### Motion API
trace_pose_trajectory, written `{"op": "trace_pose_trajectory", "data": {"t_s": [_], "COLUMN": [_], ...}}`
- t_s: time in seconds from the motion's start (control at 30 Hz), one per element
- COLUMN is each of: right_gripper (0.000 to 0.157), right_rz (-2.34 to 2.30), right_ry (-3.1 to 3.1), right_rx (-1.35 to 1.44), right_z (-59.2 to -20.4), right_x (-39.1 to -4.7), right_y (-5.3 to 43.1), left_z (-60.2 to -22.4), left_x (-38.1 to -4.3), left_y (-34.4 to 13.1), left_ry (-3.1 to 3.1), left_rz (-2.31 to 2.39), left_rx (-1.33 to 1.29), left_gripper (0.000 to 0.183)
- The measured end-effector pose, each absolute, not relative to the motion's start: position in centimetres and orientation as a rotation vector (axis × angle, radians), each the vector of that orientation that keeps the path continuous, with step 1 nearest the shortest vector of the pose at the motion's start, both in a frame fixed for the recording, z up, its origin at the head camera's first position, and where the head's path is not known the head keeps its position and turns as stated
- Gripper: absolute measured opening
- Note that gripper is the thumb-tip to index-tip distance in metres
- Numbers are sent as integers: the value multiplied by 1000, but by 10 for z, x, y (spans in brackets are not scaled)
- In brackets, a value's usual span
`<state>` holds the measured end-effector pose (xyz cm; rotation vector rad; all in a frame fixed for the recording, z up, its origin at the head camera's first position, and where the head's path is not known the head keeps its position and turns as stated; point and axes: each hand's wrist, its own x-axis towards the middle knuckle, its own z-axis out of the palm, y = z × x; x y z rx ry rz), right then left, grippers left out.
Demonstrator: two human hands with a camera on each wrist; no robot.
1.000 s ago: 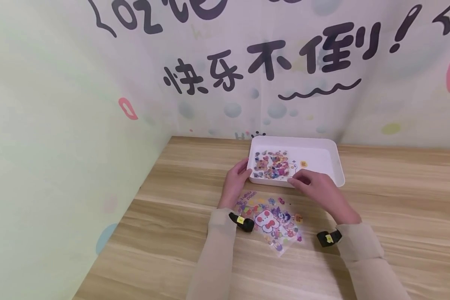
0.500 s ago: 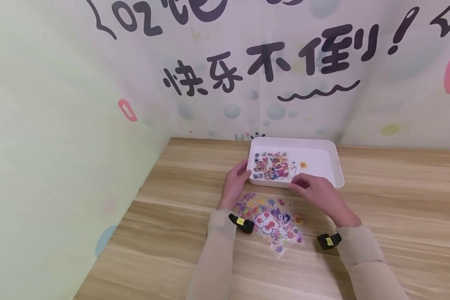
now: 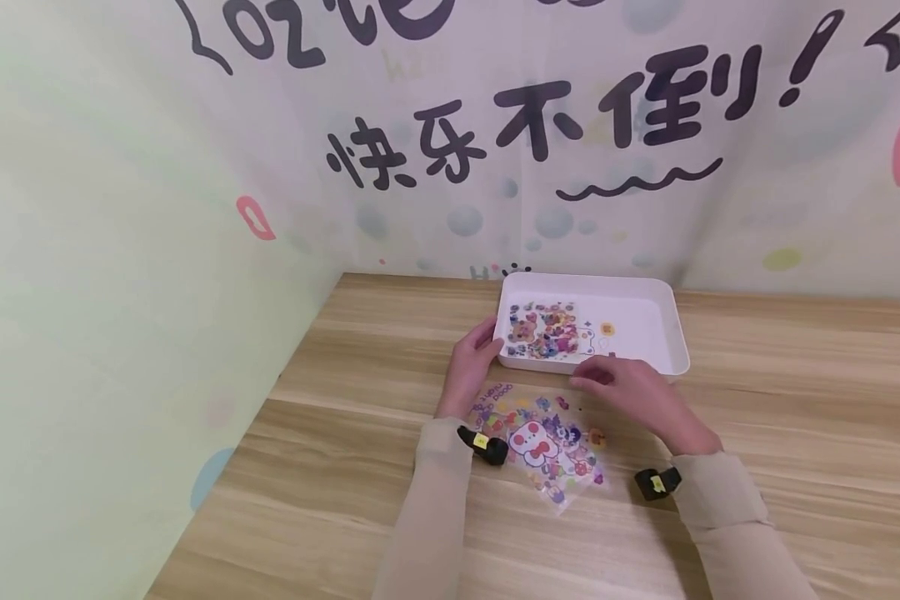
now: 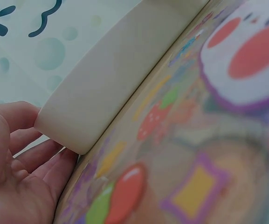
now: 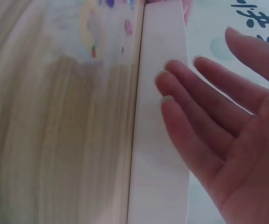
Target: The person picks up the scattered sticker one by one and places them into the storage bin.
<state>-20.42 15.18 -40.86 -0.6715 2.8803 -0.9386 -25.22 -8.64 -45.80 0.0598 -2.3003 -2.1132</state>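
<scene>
A shallow white plastic tray (image 3: 648,333) stands near the back of the table. My left hand (image 3: 470,367) holds it at its front left corner, a fingertip at the rim and other fingers against the outer wall in the left wrist view. In the tray's left part lies a clear piece with many small colourful cartoon prints (image 3: 543,329), a bear among them. My right hand (image 3: 637,396) is at the tray's front wall, its fingers loosely spread and holding nothing in the right wrist view. Between my forearms lies a clear plastic sheet with cartoon prints (image 3: 536,446).
The wood-grain table (image 3: 330,467) reaches back to a printed cloth backdrop (image 3: 435,225) with large dark lettering, right behind the tray. A pale wall (image 3: 105,333) borders the table's left side. Small prints (image 3: 607,329) show on the tray's floor.
My right hand has drawn slightly down and toward me from the tray's front rim. My left hand and the tray have stayed in place.
</scene>
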Motion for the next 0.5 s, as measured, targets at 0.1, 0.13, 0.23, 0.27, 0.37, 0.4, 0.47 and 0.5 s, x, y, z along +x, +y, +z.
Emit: {"op": "trace_pose_trajectory", "data": {"t_s": [0.1, 0.13, 0.23, 0.27, 0.37, 0.4, 0.47, 0.5], "right_gripper": [32, 32, 38, 40, 44, 44, 44, 44], "right_rz": [-918, -913, -896, -887, -878, -875, -872, -873], "right_ry": [2854, 2846, 2820, 2812, 2778, 2765, 2744, 2737], "right_rx": [-673, -673, -669, -667, -658, -660, -656, -655], "right_z": [-409, -409, -409, -409, -409, -409, -410, -410], "right_x": [-203, -202, -202, -201, -201, -200, -200, -201], "right_y": [152, 152, 153, 153, 154, 154, 153, 153], "left_z": [-458, -458, -458, -458, -459, -459, -459, -458], "left_x": [-252, -252, -252, -252, -253, -253, -253, -254], "left_y": [-86, -86, -86, -86, -86, -86, -86, -86], "left_ry": [-2301, -2300, -2307, -2307, -2315, -2320, -2323, -2320], "left_rz": [-2117, -2119, -2110, -2109, -2095, -2091, -2089, -2091], "left_rx": [53, 51, 48, 48, 53, 60, 72, 75], "left_gripper": [41, 41, 41, 41, 40, 40, 40, 40]}}
